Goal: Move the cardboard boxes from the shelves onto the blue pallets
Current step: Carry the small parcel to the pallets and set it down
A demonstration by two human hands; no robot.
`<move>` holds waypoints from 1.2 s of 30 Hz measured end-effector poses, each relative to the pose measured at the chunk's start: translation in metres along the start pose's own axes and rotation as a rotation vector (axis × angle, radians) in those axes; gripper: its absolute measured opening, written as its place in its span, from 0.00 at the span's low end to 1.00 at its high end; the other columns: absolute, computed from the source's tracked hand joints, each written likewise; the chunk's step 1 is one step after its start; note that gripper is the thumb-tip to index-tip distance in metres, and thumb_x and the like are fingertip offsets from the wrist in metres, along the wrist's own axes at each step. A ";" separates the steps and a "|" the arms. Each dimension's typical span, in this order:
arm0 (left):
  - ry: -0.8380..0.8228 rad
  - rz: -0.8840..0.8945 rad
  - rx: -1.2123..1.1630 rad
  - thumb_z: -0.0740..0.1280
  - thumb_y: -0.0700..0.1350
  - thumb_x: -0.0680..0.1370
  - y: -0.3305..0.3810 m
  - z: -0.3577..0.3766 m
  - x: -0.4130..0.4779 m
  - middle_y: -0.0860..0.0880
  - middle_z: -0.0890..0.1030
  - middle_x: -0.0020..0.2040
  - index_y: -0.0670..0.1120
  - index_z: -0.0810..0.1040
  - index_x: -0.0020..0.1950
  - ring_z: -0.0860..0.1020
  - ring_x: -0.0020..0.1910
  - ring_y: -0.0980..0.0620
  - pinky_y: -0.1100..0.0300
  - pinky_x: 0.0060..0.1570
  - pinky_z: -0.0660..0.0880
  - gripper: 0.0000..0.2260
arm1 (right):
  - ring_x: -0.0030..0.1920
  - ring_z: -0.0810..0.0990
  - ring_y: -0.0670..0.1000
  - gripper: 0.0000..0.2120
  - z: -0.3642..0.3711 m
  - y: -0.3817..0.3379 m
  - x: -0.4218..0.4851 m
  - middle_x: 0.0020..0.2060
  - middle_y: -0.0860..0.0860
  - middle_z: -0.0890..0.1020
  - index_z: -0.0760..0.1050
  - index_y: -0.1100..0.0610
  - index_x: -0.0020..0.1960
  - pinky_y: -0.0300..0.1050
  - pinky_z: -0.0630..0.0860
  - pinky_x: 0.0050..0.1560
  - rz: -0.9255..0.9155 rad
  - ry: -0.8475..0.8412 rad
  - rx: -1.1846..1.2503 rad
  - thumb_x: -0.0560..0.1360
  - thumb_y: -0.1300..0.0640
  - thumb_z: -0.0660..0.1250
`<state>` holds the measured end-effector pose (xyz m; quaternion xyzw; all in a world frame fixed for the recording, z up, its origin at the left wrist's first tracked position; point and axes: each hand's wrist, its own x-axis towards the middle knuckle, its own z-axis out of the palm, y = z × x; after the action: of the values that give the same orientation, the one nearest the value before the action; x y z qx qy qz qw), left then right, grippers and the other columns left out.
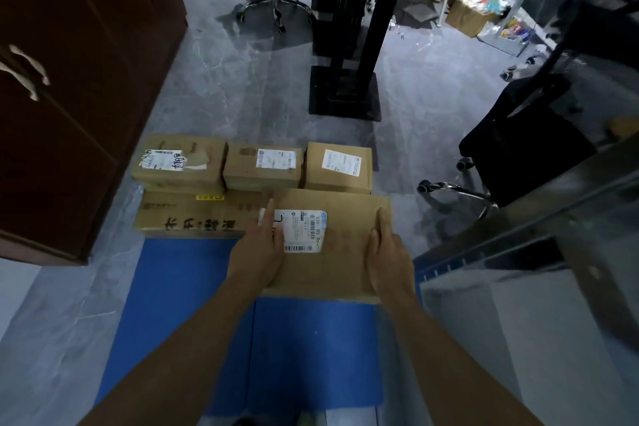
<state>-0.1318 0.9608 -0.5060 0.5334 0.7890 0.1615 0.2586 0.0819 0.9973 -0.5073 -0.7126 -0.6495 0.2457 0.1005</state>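
Observation:
A flat cardboard box (342, 245) with a white shipping label sits over the far part of the blue pallets (179, 273). My left hand (259, 249) lies on its left side with fingers stretched along the top. My right hand (387, 259) lies on its right side, fingers straight along the edge. Beyond it three smaller labelled boxes stand in a row: left (179, 162), middle (262, 166), right (340, 166). A long printed box (193, 214) lies under the left ones.
A dark brown cabinet (69, 79) stands at the left. A black pedestal stand (345, 90) is on the floor ahead. Black office chairs (518, 145) sit at the right and far back. A metal shelf (536, 235) runs along the right.

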 end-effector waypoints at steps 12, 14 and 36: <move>0.068 0.037 0.055 0.50 0.51 0.84 -0.061 0.147 0.143 0.39 0.72 0.68 0.49 0.51 0.79 0.72 0.61 0.42 0.51 0.57 0.69 0.24 | 0.53 0.76 0.56 0.26 0.141 0.074 0.146 0.54 0.57 0.77 0.46 0.47 0.80 0.56 0.74 0.56 -0.038 0.026 0.048 0.84 0.47 0.47; 0.096 0.048 0.074 0.50 0.51 0.84 -0.070 0.164 0.160 0.38 0.74 0.64 0.49 0.51 0.79 0.73 0.58 0.42 0.51 0.55 0.69 0.24 | 0.52 0.76 0.56 0.25 0.158 0.080 0.164 0.52 0.57 0.77 0.47 0.46 0.80 0.54 0.75 0.54 -0.043 0.036 0.065 0.84 0.48 0.48; 0.066 0.011 -0.046 0.50 0.51 0.84 -0.089 0.222 0.224 0.42 0.67 0.66 0.53 0.50 0.79 0.72 0.51 0.47 0.56 0.46 0.66 0.23 | 0.49 0.76 0.56 0.25 0.218 0.109 0.242 0.54 0.58 0.77 0.49 0.47 0.80 0.52 0.73 0.50 -0.063 0.046 0.077 0.84 0.49 0.48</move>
<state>-0.1366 1.1299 -0.7867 0.5260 0.7903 0.1984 0.2437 0.0810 1.1799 -0.7981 -0.6929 -0.6591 0.2507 0.1503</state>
